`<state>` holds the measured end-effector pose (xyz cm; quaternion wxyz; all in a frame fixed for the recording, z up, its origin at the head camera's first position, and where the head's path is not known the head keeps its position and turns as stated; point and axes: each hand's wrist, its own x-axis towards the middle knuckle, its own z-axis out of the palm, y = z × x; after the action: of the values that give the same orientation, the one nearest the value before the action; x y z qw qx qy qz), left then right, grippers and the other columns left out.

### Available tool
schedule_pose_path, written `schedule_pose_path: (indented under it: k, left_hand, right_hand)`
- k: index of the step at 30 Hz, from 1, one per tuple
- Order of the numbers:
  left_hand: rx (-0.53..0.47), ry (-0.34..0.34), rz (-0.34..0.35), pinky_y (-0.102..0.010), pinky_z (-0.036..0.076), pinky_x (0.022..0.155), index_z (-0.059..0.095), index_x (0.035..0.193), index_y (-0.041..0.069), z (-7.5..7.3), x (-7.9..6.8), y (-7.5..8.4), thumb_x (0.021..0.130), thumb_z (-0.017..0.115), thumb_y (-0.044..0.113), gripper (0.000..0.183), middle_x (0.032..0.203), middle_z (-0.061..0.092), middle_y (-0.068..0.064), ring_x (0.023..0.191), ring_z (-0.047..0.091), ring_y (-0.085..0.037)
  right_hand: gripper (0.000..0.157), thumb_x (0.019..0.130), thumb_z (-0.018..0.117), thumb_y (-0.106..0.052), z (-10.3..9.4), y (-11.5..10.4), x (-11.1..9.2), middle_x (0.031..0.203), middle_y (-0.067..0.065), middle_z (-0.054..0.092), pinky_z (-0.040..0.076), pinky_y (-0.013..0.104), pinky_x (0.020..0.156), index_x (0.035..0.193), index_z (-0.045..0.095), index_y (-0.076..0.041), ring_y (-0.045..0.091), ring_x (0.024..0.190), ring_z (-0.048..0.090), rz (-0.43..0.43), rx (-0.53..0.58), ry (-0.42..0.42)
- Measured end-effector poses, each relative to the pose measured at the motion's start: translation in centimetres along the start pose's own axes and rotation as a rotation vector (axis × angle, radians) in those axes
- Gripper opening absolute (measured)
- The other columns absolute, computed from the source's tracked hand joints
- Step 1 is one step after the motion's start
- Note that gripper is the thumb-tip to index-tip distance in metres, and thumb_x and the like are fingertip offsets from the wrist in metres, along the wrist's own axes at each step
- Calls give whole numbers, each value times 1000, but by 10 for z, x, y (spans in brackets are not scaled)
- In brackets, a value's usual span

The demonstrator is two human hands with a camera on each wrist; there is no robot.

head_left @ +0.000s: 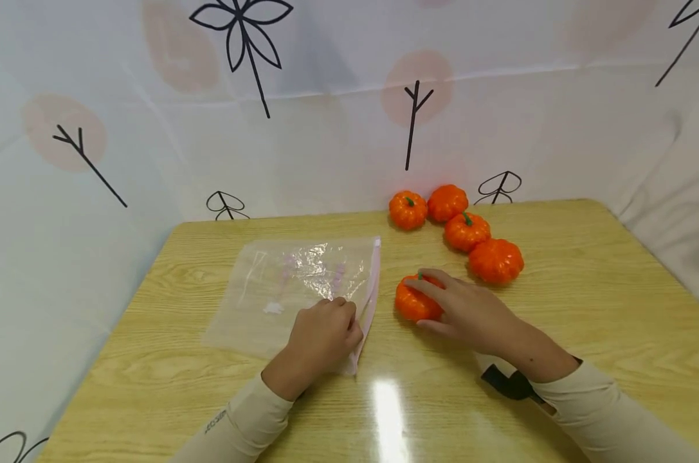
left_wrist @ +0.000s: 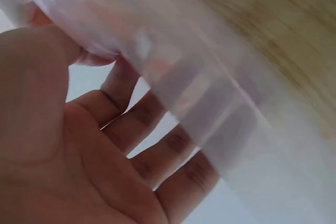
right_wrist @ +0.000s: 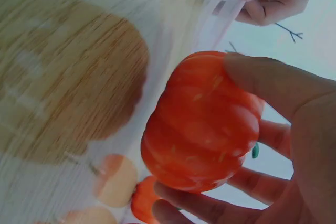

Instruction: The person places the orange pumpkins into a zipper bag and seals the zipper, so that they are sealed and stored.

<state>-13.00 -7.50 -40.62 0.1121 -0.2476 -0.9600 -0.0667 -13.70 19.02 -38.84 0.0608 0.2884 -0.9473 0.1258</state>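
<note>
A clear plastic zip bag (head_left: 297, 283) with a pale pink zip edge lies flat on the left part of the table. My left hand (head_left: 325, 334) pinches that edge between thumb and index finger; in the left wrist view the film of the bag (left_wrist: 210, 66) passes over the other fingers. Just right of the zip edge, my right hand (head_left: 471, 312) grips a small orange pumpkin (head_left: 414, 303) with a green stem. Thumb and fingers curl round its sides, and the right wrist view shows the pumpkin (right_wrist: 202, 124) from its ribbed side.
Several more orange pumpkins, among them one with its stem up (head_left: 408, 210) and one nearest me (head_left: 496, 261), sit at the back right of the wooden table (head_left: 604, 308). A white printed cloth (head_left: 337, 128) hangs behind the table.
</note>
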Motion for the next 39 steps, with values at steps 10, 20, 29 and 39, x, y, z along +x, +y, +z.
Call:
schedule_pose_path:
  k: [10,20,29,39]
  left_hand:
    - [-13,67,31,-20,28,41,49,64,20,-3,0,6,82,61,20,22,62,41,9,53,37,-7]
    - [-35,191,121,-17,30,41,56,67,19,-5,-1,10,80,64,20,15,64,46,8,52,41,-6]
    - [-57,309,174,-14,28,41,56,67,18,-4,-1,10,77,67,18,15,63,48,7,50,39,-4]
    - [-115,370,189,-12,25,42,57,69,16,-6,0,12,76,67,15,12,65,50,6,52,36,-4]
  right_hand:
    - [67,83,79,-39,-2,-10,3,137,14,58,56,40,72,142,55,-21,21,86,68,-67,9,30]
    - [68,82,80,-37,1,-11,3,140,13,55,56,38,73,143,54,-20,23,90,67,-140,7,97]
    - [67,81,82,-34,7,-11,3,140,14,53,57,46,85,140,57,-16,31,105,67,-170,45,108]
    - [68,80,83,-34,13,-9,1,140,14,55,55,49,91,141,57,-17,34,114,65,-209,39,117]
